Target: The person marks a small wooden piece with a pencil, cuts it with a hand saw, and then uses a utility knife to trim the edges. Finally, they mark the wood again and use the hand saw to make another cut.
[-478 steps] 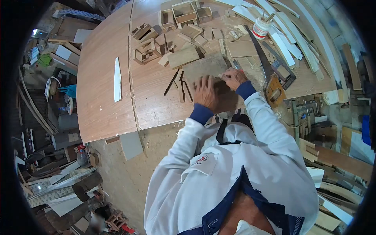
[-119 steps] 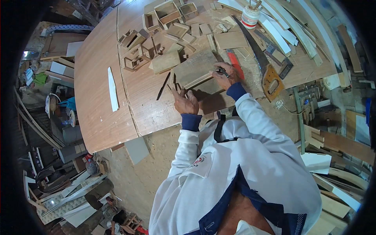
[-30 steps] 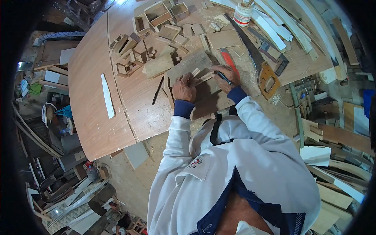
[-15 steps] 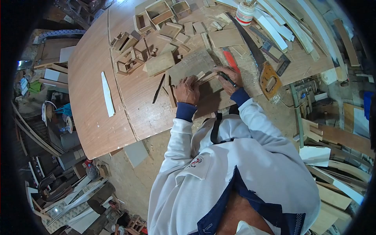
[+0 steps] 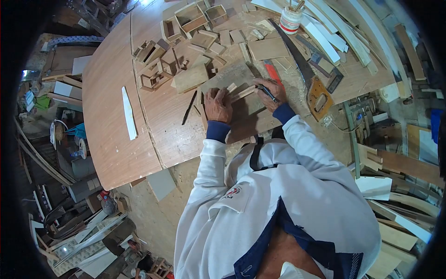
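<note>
Items on the desk [image 5: 104,135], entered left to right.

White tapered strip [image 5: 129,113]: flat, long axis running away from the person, narrower end far.

Open wooden frames [image 5: 157,74]: small, pieced together, at the far side.

Dark thin strip [image 5: 189,108]: lying aslant, far end to the right.

Box-like pieces [image 5: 190,19]: open compartments, walls joined, beyond the frames.

Left hand [image 5: 217,106]: on the near left part of a wide board [image 5: 234,73], fingers bent, beside the left ends of the wooden strips; whether they grip cannot be told.

Wooden strips [image 5: 243,93]: narrow, on the board between the hands; long axis slants from near left to far right, right end pointing at the right hand.

Right hand [image 5: 276,95]: fingers drawn narrow, holding a dark pen [image 5: 268,93]; the pen slopes from far left to near right, its far end close to the strips.

Red object [image 5: 274,73]: flat, beyond the right hand.

White tub [image 5: 291,21]: upright, sticks in its mouth.

Handsaw [image 5: 319,98]: handle near, blade pointing far left.

Metal square [image 5: 325,67]: right of the saw blade.

Condition of work, by judgement: boxes and frames look joined; the strips appear loose, at a measuring or marking stage, with their joining undone. Any pencilled line is too small to confirm.
</note>
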A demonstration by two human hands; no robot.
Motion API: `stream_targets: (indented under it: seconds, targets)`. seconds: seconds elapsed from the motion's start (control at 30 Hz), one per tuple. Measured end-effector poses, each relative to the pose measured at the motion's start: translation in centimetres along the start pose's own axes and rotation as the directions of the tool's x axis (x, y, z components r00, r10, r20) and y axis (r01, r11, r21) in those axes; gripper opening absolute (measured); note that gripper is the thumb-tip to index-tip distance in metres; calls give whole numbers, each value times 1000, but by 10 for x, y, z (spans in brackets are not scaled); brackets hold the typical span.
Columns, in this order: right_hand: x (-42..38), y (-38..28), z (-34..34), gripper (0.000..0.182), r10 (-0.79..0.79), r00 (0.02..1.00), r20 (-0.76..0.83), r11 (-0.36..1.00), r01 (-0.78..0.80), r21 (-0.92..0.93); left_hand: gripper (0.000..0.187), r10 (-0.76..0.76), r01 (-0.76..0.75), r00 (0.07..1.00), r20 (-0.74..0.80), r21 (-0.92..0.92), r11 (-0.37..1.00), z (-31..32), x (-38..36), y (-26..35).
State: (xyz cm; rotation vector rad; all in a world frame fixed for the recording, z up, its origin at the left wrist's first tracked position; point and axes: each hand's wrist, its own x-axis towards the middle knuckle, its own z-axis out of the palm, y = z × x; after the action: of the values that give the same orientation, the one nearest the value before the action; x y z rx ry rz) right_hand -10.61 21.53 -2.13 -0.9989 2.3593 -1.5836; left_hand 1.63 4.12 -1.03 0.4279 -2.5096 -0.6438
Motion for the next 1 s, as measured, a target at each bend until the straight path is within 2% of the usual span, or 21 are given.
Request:
stream_targets:
  seconds: [0.1,0.17,0.23,0.27,0.3,0.33,0.37,0.43,0.47,0.53,0.57,0.63,0.67,0.7,0.73,0.77,0.8,0.87,0.9,0.93,1.0]
  targets:
    - [1,-1,0,31,-8,999,-38,1000,9,13,25,-26,28,998,-63,34,999,-2,5,-7]
    - [1,-6,2,30,11,998,-56,999,-9,33,27,-25,20,999,34,121,992,-7,14,-9]
    - [4,-11,7,20,78,983,-167,986,-51,160,27,-38,32,999,36,151,988,-1,21,-16]
    - [7,-12,6,20,70,984,-165,986,-43,160,26,-47,38,998,47,176,984,2,24,-19]
    - [11,-16,3,24,70,992,-103,997,-73,-31,26,-47,39,998,40,177,983,2,27,-16]
    - [14,-20,1,33,80,996,-42,971,-88,-221,28,-110,86,989,94,226,970,3,31,-14]
    - [18,-25,-1,33,74,996,-41,972,-81,-220,29,-176,130,974,145,279,951,3,33,-12]
    - [25,-46,-6,45,176,982,63,941,-150,-303,32,-207,143,962,176,320,936,2,33,-11]
    - [27,-44,-5,45,171,983,62,942,-145,-302,35,-238,151,948,211,358,921,1,33,-11]
    - [37,-38,-3,44,182,970,164,925,-112,-362,40,-247,168,950,193,351,921,3,29,-14]
    - [41,-35,-3,44,177,970,164,926,-108,-361,46,-259,186,949,178,345,920,4,27,-16]
    - [52,-35,0,38,76,971,226,916,21,-400,47,-267,217,955,126,313,925,-2,24,-14]
    - [58,-36,1,38,71,971,228,917,26,-397,49,-275,243,958,79,278,929,-5,22,-13]
    - [65,-38,2,34,0,961,278,875,134,-464,49,-276,246,958,73,281,928,-7,19,-14]
    - [69,-40,3,30,-64,941,332,819,240,-521,47,-264,259,964,-10,237,936,-9,15,-16]
    - [74,-44,6,25,-8,927,376,821,221,-527,46,-254,267,963,-93,192,944,-11,10,-18]
    - [78,-45,9,25,-13,926,378,821,226,-524,46,-254,269,962,-98,194,943,-16,6,-23]
    - [87,-46,16,19,13,834,552,726,372,-578,41,-345,337,933,-102,-88,937,-27,-7,-35]
    - [90,-44,23,19,11,832,555,726,375,-577,34,-380,365,912,-152,-117,924,-35,-10,-28]
    - [93,-41,33,18,45,819,571,677,395,-621,34,-382,367,911,-156,-118,923,-37,-14,-29]
    - [90,-36,49,16,80,805,588,625,419,-659,28,-306,320,921,-241,22,947,-45,-20,-26]
